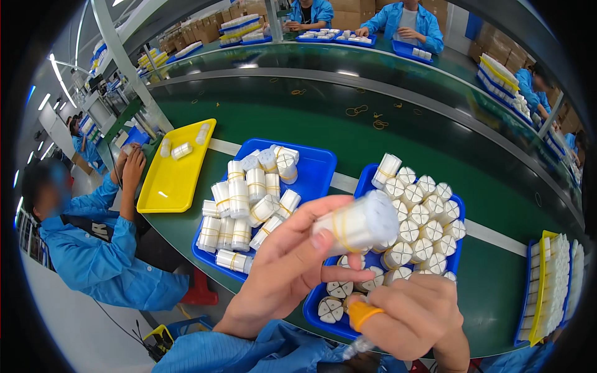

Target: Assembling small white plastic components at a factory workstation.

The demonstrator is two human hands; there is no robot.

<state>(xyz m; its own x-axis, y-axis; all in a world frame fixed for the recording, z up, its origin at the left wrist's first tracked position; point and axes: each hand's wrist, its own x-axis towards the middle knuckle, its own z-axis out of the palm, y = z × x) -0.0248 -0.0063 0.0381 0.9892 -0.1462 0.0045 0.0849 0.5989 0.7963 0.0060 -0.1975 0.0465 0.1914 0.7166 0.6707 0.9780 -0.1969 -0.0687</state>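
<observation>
My left hand (283, 273) grips a white cylindrical bundle (354, 227), tilted, with yellow rubber bands around it and a pale bluish end facing right. Just below and to the right is my right hand (404, 314), its fingers curled closed and an orange finger cot (362, 315) on one of them. What those fingers hold, if anything, is hidden. Both hands are above the near part of the right blue tray (461, 233), where similar bundles (421, 214) stand in rows with their split ends up. The left blue tray (320, 163) carries more banded bundles (239, 198), some upright, some lying.
A yellow tray (168, 186) at the left bears a few bundles. Beside it sits a co-worker (106, 248) in blue. Stacked trays (544, 289) stand at the right edge. Loose rubber bands (379, 122) lie on the green surface (261, 109). Other people work across the line.
</observation>
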